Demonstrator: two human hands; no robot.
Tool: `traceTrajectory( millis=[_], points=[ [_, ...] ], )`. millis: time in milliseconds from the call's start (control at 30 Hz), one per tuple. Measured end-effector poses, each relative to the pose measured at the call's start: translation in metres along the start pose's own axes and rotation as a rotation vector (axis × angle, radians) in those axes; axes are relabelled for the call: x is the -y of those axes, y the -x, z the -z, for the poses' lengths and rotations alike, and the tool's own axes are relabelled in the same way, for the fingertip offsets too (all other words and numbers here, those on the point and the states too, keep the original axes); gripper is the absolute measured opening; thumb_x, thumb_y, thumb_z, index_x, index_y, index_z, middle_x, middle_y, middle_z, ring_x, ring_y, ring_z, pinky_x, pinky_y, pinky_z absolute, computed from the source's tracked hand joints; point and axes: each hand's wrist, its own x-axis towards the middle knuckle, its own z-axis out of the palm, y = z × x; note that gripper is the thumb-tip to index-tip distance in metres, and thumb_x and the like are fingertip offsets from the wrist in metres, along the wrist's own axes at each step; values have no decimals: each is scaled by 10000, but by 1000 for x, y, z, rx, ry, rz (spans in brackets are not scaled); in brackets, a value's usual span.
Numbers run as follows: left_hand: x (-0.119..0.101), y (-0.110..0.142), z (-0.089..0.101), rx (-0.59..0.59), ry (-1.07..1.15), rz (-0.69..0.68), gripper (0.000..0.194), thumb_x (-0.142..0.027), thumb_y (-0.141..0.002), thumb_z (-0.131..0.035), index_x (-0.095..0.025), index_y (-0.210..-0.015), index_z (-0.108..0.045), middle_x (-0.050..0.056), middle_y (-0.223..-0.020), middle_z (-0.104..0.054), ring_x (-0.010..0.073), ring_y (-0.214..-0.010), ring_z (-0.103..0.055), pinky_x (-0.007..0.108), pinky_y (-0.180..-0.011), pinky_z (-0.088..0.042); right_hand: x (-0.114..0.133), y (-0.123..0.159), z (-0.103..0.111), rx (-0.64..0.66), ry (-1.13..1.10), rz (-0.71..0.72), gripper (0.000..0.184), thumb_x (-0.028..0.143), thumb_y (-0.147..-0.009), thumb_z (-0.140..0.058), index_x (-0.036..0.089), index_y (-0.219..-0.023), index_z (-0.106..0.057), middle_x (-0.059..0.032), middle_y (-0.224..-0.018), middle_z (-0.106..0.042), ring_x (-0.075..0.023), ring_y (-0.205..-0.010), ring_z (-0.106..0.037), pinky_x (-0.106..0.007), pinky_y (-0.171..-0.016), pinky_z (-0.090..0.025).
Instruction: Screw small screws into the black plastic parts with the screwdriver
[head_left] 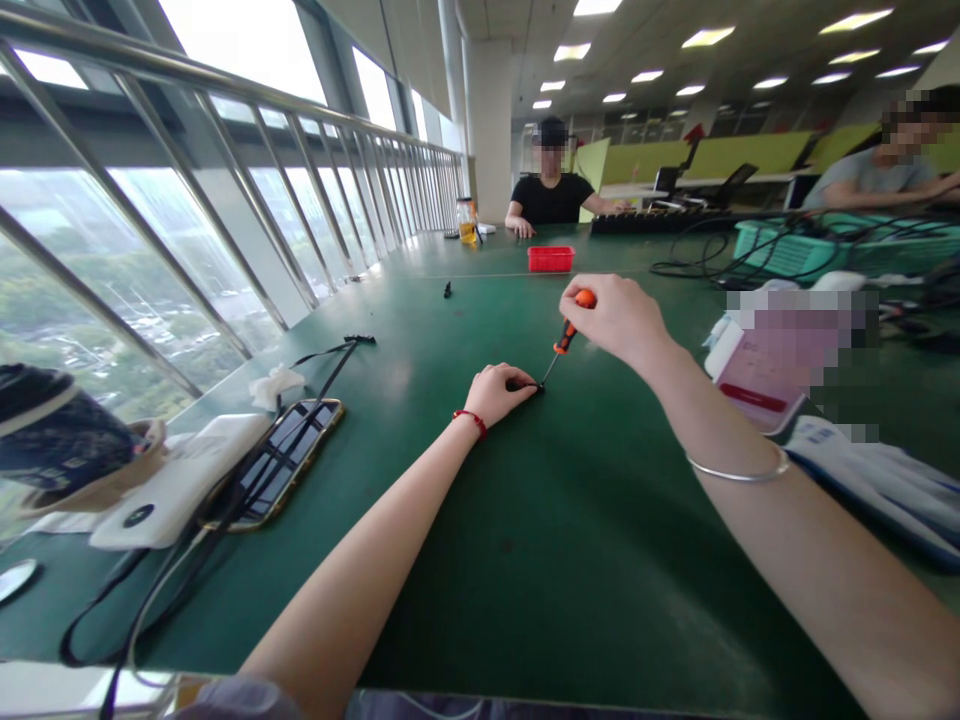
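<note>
My right hand [619, 312] grips the orange and black handle of a screwdriver [565, 338], fingers closed round its top. The shaft slants down to the left. Its tip meets a small black part [540, 386] on the green table. My left hand [498, 394] rests on the tabletop and pinches that part between thumb and fingertips. The part is too small and too covered to name. Farther back, another small black piece [448, 290] lies by itself on the table.
The green table [420, 360] carries a red tray [551, 259], a phone [289, 465], a white power bank [184, 480] and straps on the left. Gloves [874, 475], a pink-and-white package [772, 350], cables and a teal basket [784, 250] lie right. A person [551, 185] sits opposite; another at far right.
</note>
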Motion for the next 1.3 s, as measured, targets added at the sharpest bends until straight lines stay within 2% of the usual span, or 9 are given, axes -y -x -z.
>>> traceTrajectory(
  millis=[100,233,400,567,733,900,1100,1233,1300],
  points=[
    [1,0,-1,-1,3,-4,202,-351,-753,-613,-212,-849,-724,17,-857,-672,154,-802,-605,259,-749,-486,-1,0,1,20,-24,-4,238,403,-763,-473,243,-873,-610,-39,-768,-639,-193,-641,-532,-278,-560,-323],
    [1,0,-1,2,0,-6,191,-329,-744,-618,-219,-860,-722,13,-859,-671,156,-815,-603,261,-760,-488,-2,1,2,38,-8,-9,385,508,-814,-384,228,-706,-625,-61,-689,-617,-212,-661,-539,-291,-555,-322],
    [1,0,0,8,-14,-13,182,-297,-732,-622,-223,-866,-721,12,-862,-671,161,-831,-602,265,-775,-489,-2,1,1,12,-57,12,240,392,-739,-513,242,-901,-607,-28,-772,-636,-185,-654,-538,-272,-547,-326],
    [2,-1,-1,1,-15,-10,183,-299,-728,-625,-226,-866,-720,10,-857,-670,160,-829,-603,267,-777,-491,-1,1,2,49,-17,-5,382,512,-808,-396,221,-717,-625,-55,-700,-622,-198,-654,-539,-283,-547,-324],
    [1,0,0,3,-18,-21,180,-291,-730,-619,-226,-865,-719,9,-854,-670,158,-821,-602,269,-775,-489,-3,1,0,12,-53,20,261,397,-719,-538,241,-916,-608,-26,-787,-643,-180,-654,-537,-268,-549,-329],
    [0,1,0,3,-21,-7,171,-286,-731,-619,-225,-856,-718,9,-853,-670,160,-826,-601,270,-775,-489,-2,0,0,31,-17,-20,371,514,-798,-412,227,-705,-629,-54,-701,-626,-206,-673,-542,-287,-570,-342],
    [2,0,-2,-3,-25,-24,178,-308,-741,-612,-229,-862,-716,10,-862,-669,159,-828,-599,272,-785,-488,-1,1,0,22,-67,4,234,382,-723,-517,243,-887,-610,-27,-783,-645,-178,-644,-526,-269,-561,-331],
    [1,0,-1,-11,-14,-20,181,-326,-755,-603,-222,-850,-717,13,-851,-670,157,-810,-601,270,-777,-486,1,2,1,50,-38,-17,368,501,-810,-392,223,-713,-612,-52,-702,-621,-189,-622,-519,-285,-548,-317],
    [1,0,-1,-9,-10,-16,186,-335,-761,-600,-218,-845,-718,14,-849,-672,158,-807,-602,270,-773,-486,1,2,2,38,-39,-9,340,471,-810,-402,228,-706,-616,-49,-699,-622,-194,-643,-527,-283,-546,-314]
  ],
)
